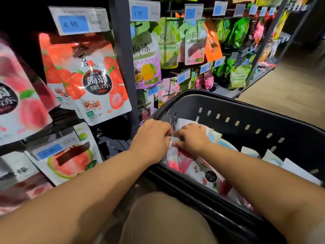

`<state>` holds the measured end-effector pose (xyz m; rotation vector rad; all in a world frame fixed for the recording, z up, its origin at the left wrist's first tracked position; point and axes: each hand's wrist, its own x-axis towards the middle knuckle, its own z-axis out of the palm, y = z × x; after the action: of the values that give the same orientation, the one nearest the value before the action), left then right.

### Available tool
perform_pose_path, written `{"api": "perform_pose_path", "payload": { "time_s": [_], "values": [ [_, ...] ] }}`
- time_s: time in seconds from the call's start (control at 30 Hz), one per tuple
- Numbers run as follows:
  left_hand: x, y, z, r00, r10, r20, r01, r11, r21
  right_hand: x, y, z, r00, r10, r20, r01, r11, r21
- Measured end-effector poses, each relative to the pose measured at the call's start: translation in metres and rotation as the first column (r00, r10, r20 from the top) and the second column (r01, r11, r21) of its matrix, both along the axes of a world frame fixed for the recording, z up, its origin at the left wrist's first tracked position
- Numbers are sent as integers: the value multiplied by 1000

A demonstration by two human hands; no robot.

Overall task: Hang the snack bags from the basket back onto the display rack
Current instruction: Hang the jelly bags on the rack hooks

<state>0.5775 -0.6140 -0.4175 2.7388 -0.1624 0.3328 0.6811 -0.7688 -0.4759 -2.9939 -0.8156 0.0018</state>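
Where the dark rack (123,59) meets the tan floor (290,81), a black slotted basket (228,104) sits just beside it. Over its left end, the left hand (152,138) and right hand (190,138) each pinch one white-and-pink bag (171,154), fingers curled on its top edge. More bags (209,175) lie inside the basket. Strawberry bags (95,81) hang under a price tag (77,22).

Fingertips of the left hand (151,140) and right hand (191,138) are curled out of sight around the snack bag (169,154). At nine o'clock the peach bag (22,106) is blurred and cut by the edge; at four o'clock the basket (246,110) runs out of view, one o'clock price tags (218,8) unreadable.
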Motion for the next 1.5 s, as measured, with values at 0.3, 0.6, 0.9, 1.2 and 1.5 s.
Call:
{"api": "perform_pose_path", "payload": {
  "time_s": [0.3,0.6,0.9,1.2,1.5],
  "values": [
    [-2,0,-1,1000,3,-10,-3,1000,4,-5,13,-12,986,-164,-7,164,979,124],
    [0,0,-1,1000,14,-9,-14,1000,10,-8,12,-12,982,-163,-92,177,969,171],
    [-1,1,-3,1000,-6,-16,6,1000,0,-7,-9,23,937,-156,-313,260,909,324],
    [1,5,-1,995,-27,-94,18,996,-88,-20,-60,88,787,-150,-599,617,221,756],
    [-5,2,8,994,-27,-105,-1,967,-253,-36,-82,101,667,76,-741,720,-322,615]
  ]
}}
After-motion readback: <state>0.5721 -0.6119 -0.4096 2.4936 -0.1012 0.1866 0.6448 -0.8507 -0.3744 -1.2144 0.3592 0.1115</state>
